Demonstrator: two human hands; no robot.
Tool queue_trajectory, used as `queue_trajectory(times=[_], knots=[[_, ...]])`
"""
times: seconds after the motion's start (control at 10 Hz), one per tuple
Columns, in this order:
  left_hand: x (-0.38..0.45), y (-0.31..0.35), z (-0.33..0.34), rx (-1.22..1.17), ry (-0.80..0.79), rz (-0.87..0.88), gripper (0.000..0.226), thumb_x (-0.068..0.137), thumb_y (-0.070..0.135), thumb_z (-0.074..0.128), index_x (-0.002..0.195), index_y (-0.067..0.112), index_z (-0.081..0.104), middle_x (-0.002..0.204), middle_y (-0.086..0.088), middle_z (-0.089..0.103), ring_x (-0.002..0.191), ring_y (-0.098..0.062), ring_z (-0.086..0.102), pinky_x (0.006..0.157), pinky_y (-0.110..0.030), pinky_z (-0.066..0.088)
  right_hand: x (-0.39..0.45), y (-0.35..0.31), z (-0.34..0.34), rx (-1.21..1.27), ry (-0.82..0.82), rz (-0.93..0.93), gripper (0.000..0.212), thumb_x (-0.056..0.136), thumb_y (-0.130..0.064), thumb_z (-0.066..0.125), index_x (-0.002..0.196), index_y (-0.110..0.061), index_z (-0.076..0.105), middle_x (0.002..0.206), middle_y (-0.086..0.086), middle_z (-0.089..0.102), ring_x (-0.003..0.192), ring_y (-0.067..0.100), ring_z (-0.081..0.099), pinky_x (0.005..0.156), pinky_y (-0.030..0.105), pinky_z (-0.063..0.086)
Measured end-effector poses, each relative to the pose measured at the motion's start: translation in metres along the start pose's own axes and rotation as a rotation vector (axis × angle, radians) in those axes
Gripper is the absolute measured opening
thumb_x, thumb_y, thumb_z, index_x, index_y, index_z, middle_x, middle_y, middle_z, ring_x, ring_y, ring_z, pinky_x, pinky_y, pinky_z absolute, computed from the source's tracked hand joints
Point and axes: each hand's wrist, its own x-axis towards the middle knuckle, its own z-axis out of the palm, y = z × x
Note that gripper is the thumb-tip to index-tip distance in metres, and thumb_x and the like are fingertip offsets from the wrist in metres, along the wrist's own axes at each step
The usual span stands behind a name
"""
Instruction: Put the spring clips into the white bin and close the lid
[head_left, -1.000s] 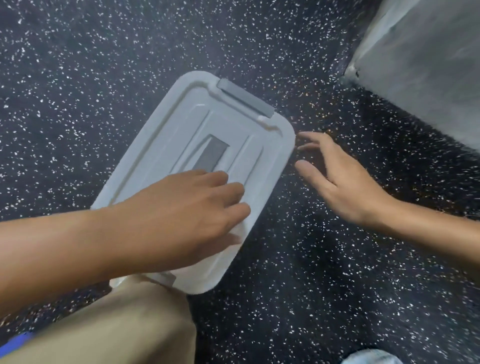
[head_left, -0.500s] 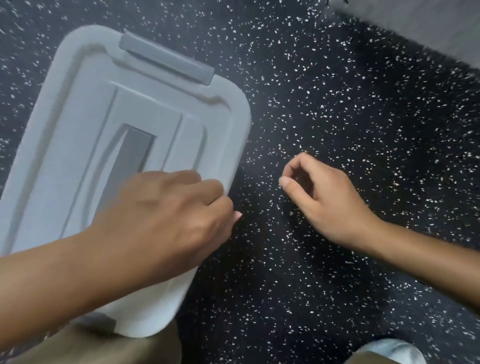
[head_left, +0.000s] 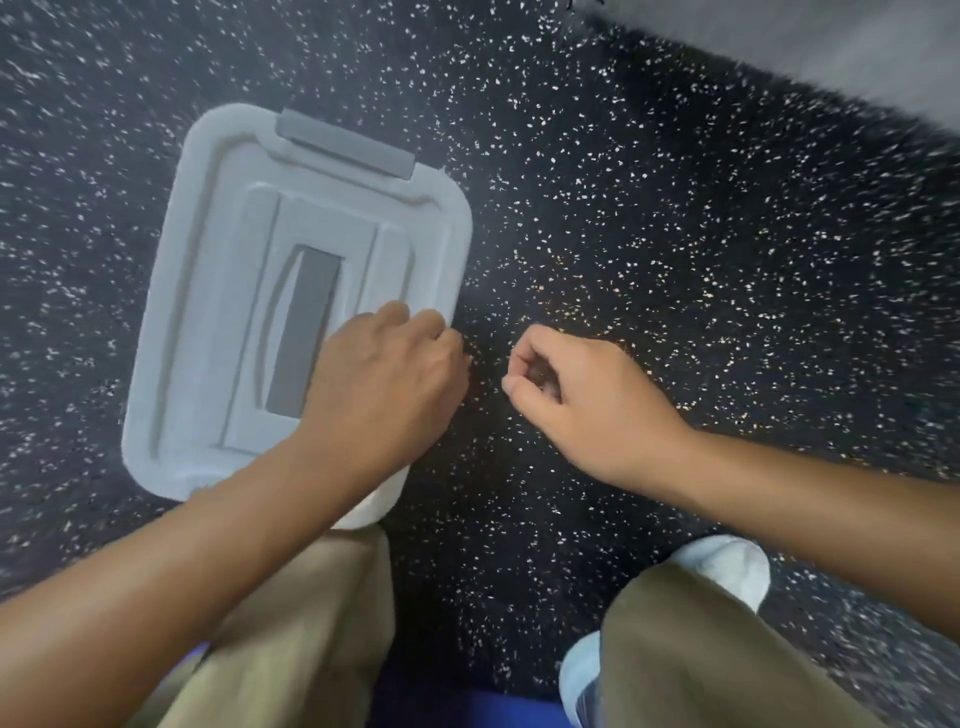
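Head view: left hand (head_left: 382, 382) curled, resting on closed lid (head_left: 218, 291); right hand (head_left: 587, 400) loosely curled, empty, above floor (head_left: 675, 234).

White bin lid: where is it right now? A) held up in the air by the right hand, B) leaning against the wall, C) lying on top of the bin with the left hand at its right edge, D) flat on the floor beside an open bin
C: the lid covers the white bin, the left hand rests on its right edge, and the right hand is over bare floor, apart from it.
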Motion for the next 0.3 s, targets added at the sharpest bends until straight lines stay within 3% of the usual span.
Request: queue_trajectory(times=[0.1, 0.2, 0.3], knots=[[-0.007, -0.007, -0.015, -0.067, -0.095, -0.066, 0.027, 0.088, 0.018, 0.06, 0.063, 0.01, 0.051, 0.061, -0.008, 0.052, 0.056, -0.03, 0.048, 0.046, -0.038, 0.04, -0.024, -0.022, -0.015, -0.022, -0.03, 0.022, 0.012, 0.099, -0.033, 0.057, 0.089, -0.027, 0.059, 0.066, -0.016, 0.053, 0.06, 0.001, 0.05, 0.056, 0.02, 0.037], [-0.017, -0.001, -0.037, -0.135, -0.148, -0.094, 0.022, 0.088, 0.027, 0.06, 0.082, 0.007, 0.055, 0.077, -0.009, 0.054, 0.072, -0.031, 0.052, 0.055, -0.041, 0.046, -0.046, -0.045, -0.037, -0.061, -0.031, 0.044, 0.012, 0.1, -0.032, 0.055, 0.09, -0.026, 0.059, 0.072, -0.015, 0.057, 0.066, 0.004, 0.054, 0.061, 0.029, 0.046], [-0.025, 0.003, -0.059, -0.187, -0.416, -0.211, 0.033, 0.094, 0.042, 0.051, 0.102, 0.011, 0.056, 0.099, -0.007, 0.055, 0.091, -0.028, 0.053, 0.069, -0.04, 0.046, -0.063, -0.056, -0.058, -0.078, 0.0, 0.145, 0.014, 0.1, -0.032, 0.054, 0.089, -0.026, 0.058, 0.072, -0.011, 0.061, 0.065, 0.011, 0.059, 0.061, 0.036, 0.05]])
